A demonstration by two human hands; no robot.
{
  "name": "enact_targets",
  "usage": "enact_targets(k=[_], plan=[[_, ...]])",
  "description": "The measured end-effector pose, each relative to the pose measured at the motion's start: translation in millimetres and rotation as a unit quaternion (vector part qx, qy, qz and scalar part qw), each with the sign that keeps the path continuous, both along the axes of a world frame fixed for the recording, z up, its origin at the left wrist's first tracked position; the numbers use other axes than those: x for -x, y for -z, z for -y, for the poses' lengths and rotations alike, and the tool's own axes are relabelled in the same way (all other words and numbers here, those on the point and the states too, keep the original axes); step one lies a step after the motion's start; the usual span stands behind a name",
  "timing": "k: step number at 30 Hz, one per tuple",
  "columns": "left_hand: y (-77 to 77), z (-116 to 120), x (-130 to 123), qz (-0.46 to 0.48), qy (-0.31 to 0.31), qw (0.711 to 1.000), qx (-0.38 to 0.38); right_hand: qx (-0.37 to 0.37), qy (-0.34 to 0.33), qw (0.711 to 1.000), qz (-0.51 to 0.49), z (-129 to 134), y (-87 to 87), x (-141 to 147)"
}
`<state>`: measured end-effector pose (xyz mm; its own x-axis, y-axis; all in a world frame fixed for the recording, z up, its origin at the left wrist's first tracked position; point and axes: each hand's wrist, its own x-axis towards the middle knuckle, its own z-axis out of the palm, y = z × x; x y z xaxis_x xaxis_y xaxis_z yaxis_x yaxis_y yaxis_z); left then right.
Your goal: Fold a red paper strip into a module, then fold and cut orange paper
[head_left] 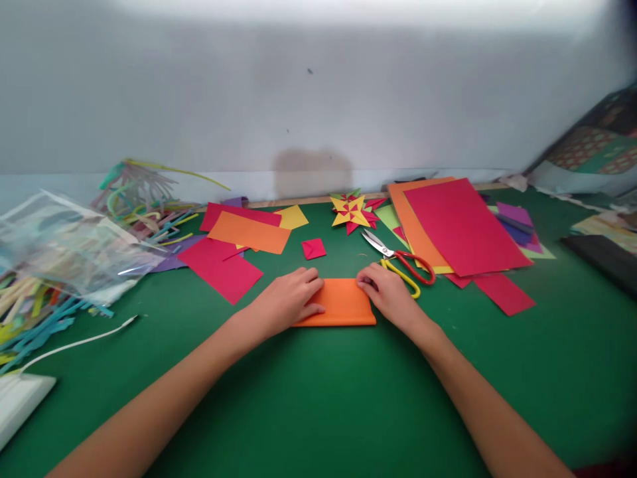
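A sheet of orange paper (343, 300) lies folded on the green table, with a rolled or folded strip along its near edge. My left hand (293, 299) rests on its left part, fingers curled at the far edge and thumb lower on the sheet. At the far right corner, my right hand (383, 289) pinches the paper between closed fingers and thumb. Scissors (393, 253) with one red and one yellow handle lie partly open just beyond my right hand. A small folded red paper square (313, 249) sits beyond the orange sheet.
Folded paper stars (350, 211) lie near the wall. Large red sheets (465, 229) are stacked to the right, beside a black object (602, 262). Loose orange paper (249, 232) and red pieces lie left, near a clear plastic bag (74, 242), paper strips and a white cable (79, 343).
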<state>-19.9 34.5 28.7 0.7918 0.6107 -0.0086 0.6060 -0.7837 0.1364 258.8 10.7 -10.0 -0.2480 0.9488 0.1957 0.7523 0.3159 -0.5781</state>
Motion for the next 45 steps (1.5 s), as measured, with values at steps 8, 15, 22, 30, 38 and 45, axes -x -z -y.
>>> enact_targets(k=[8, 15, 22, 30, 38, 45], plan=[[-0.6, -0.4, 2.2, 0.019, -0.006, 1.000, 0.024, -0.165, -0.040, 0.985, 0.031, 37.4, -44.8, 32.0], [-0.3, -3.8, 7.5, 0.033, 0.000, 0.998, 0.059, -0.174, -0.234, 0.934, 0.207, 58.5, -31.3, 68.6], [1.3, -3.0, 8.7, 0.036, -0.003, 0.998, 0.056, -0.242, -0.241, 0.908, 0.243, 85.1, -12.2, 67.4], [-1.0, -2.2, 8.9, 0.046, -0.001, 0.996, 0.071, -0.214, -0.254, 0.929, 0.163, 106.0, -30.1, 64.3], [-4.1, 0.2, 5.2, 0.047, 0.000, 0.996, 0.078, -0.133, -0.132, 0.960, 0.208, 67.8, -31.3, 78.3], [-4.9, -0.1, 6.0, 0.020, -0.004, 0.997, 0.069, -0.058, -0.146, 0.965, 0.212, 90.1, -0.3, 58.0]])
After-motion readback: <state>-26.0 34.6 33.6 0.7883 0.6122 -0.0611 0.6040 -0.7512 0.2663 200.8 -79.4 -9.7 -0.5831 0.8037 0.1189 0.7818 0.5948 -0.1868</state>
